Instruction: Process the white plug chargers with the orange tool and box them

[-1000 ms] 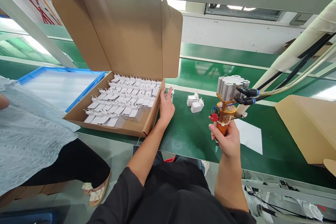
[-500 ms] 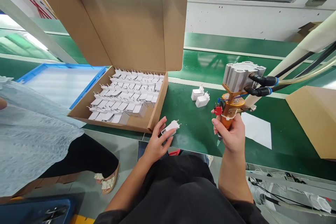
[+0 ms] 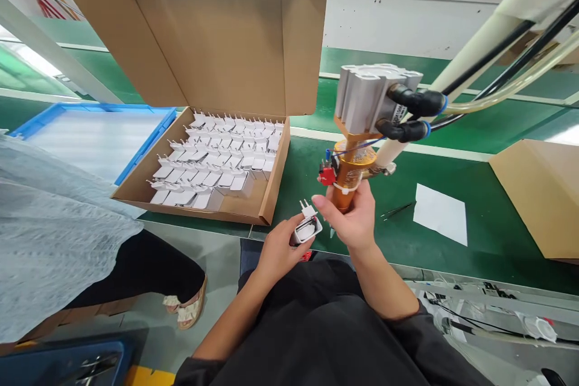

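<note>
White adapter [image 3: 308,229] now apparently open

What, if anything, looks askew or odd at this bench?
The white plug in the left hand gapes open, its pronged part tilted out, unlike a closed plug. The white sheet lies slightly askew on the green bench. Nothing looks spilled.

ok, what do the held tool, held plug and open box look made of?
Held tool: likely metal; silver block and orange-gold barrel show metallic sheen. Held plug: shell probably moulded plastic, smooth, evenly white; contents too small to tell. Open box: cardboard, matte brown, creased at folds.
</note>
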Demonstrator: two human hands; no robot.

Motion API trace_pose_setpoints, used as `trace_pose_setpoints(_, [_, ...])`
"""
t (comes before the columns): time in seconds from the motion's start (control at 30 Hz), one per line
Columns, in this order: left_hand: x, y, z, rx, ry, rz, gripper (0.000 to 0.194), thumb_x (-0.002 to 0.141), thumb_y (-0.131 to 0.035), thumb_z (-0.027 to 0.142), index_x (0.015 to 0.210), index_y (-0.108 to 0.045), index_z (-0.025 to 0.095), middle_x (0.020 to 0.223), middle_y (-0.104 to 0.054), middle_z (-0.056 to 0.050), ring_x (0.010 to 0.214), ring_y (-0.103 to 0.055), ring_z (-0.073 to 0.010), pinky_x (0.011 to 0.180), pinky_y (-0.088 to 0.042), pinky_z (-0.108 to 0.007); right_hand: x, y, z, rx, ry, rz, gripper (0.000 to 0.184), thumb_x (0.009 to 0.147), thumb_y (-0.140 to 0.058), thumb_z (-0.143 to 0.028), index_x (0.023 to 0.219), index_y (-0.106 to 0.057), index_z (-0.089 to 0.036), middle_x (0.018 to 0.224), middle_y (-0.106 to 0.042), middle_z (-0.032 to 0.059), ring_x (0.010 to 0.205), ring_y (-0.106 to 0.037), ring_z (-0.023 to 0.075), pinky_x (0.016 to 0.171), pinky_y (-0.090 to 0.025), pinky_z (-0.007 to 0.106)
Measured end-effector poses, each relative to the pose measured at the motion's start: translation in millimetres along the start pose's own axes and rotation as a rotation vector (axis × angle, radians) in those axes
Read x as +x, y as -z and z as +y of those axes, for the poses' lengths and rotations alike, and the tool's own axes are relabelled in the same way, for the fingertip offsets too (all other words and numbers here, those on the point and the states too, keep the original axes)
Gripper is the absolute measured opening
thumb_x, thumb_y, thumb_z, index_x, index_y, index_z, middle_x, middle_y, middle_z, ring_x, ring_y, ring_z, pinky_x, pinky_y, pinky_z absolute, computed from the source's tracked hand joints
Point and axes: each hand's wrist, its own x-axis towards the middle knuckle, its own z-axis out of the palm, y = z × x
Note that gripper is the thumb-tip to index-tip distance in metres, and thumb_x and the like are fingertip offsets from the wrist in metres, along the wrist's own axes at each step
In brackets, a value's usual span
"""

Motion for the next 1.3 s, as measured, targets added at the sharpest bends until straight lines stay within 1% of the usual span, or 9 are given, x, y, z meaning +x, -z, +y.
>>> trace_pose_setpoints(0.1, [-2.9,7.9,6.2,-0.044,0.045,-0.048,0.039,0.083,-0.07,0.034,0.119,-0.067,0.019,0.09,-0.074,-0.005,0.075,-0.068,-0.0206,0.07,-0.055,-0.03,2.3,-16.2,-3.3,-0.042,0.036,0.033,0.04,0.074,-0.081,-0.04,0.083,-0.045,-0.024,0.053,-0.048,-0.0103,0.042,-0.045,0.0088,0.043,-0.038,0.024])
trace_pose_setpoints(0.23, [-3.7,13.8,11.4,-0.133,0.085,-0.092,0.039,0.081,-0.07,0.033,0.117,-0.069,0.018,0.088,-0.074,-0.003,0.072,-0.067,-0.0193,0.071,-0.055,-0.028,1.5,-26.4,-4.9,-0.103,0.069,0.063,0.041,0.072,-0.081,-0.041,0.082,-0.045,-0.024,0.055,-0.048,-0.0101,0.044,-0.046,0.0089,0.045,-0.04,0.025])
trace_pose_setpoints(0.37, [-1.9,17.3,17.7,-0.175,0.057,-0.101,0.04,0.081,-0.069,0.034,0.118,-0.069,0.018,0.088,-0.074,-0.003,0.071,-0.066,-0.0182,0.071,-0.054,-0.027,0.2,-27.4,-3.9,-0.159,0.108,0.093,0.038,0.074,-0.079,-0.04,0.081,-0.046,-0.024,0.056,-0.046,-0.0093,0.046,-0.046,0.0096,0.047,-0.041,0.026])
trace_pose_setpoints(0.53, [-1.3,19.5,21.9,-0.171,0.069,-0.129,0.041,0.081,-0.07,0.038,0.116,-0.069,0.017,0.083,-0.073,-0.002,0.07,-0.066,-0.0184,0.071,-0.055,-0.027,-0.4,-23.3,-0.1,-0.19,0.142,0.096,0.019,0.081,-0.066,-0.029,0.088,-0.05,-0.023,0.067,-0.053,-0.0052,0.057,-0.05,0.0112,0.057,-0.046,0.028])
trace_pose_setpoints(0.7, [-2.5,18.0,22.1,-0.176,0.073,-0.139,0.04,0.081,-0.069,0.038,0.115,-0.069,0.018,0.084,-0.074,-0.002,0.071,-0.067,-0.0189,0.071,-0.054,-0.027,-1.4,-23.1,0.7,-0.163,0.131,0.096,0.025,0.079,-0.07,-0.031,0.088,-0.048,-0.023,0.062,-0.046,-0.0078,0.053,-0.045,0.0099,0.052,-0.042,0.026])
trace_pose_setpoints(0.87, [-4.3,15.4,21.1,-0.174,0.099,-0.142,0.042,0.082,-0.068,0.041,0.117,-0.067,0.019,0.086,-0.074,-0.002,0.071,-0.067,-0.019,0.07,-0.053,-0.027,-1.6,-24.2,-0.7,-0.173,0.152,0.095,0.022,0.081,-0.068,-0.031,0.085,-0.048,-0.023,0.064,-0.049,-0.0067,0.053,-0.047,0.0099,0.054,-0.044,0.027])
trace_pose_setpoints(1.0, [-5.5,10.4,19.0,-0.174,0.108,-0.127,0.039,0.081,-0.067,0.039,0.114,-0.066,0.019,0.088,-0.075,-0.003,0.07,-0.067,-0.0189,0.066,-0.051,-0.027,-0.4,-24.2,-5.9,-0.184,0.189,0.088,0.029,0.079,-0.074,-0.034,0.081,-0.047,-0.024,0.057,-0.048,-0.0084,0.047,-0.046,0.0098,0.049,-0.043,0.027])
trace_pose_setpoints(1.13, [-4.7,-3.1,17.9,-0.172,0.164,-0.107,0.034,0.08,-0.068,0.038,0.108,-0.064,0.019,0.086,-0.074,-0.003,0.066,-0.067,-0.0193,0.061,-0.05,-0.027,1.1,-27.1,-10.1,-0.148,0.194,0.075,0.032,0.079,-0.077,-0.036,0.08,-0.046,-0.025,0.056,-0.049,-0.0082,0.047,-0.049,0.0112,0.048,-0.044,0.028])
trace_pose_setpoints(1.3, [-1.1,-24.2,22.0,-0.17,0.17,-0.082,0.029,0.077,-0.071,0.035,0.1,-0.062,0.02,0.089,-0.076,-0.005,0.078,-0.072,-0.0251,0.069,-0.055,-0.032,1.5,-34.1,-14.0,-0.169,0.189,0.087,0.035,0.079,-0.076,-0.042,0.077,-0.045,-0.025,0.057,-0.05,-0.0071,0.05,-0.052,0.0124,0.05,-0.047,0.029])
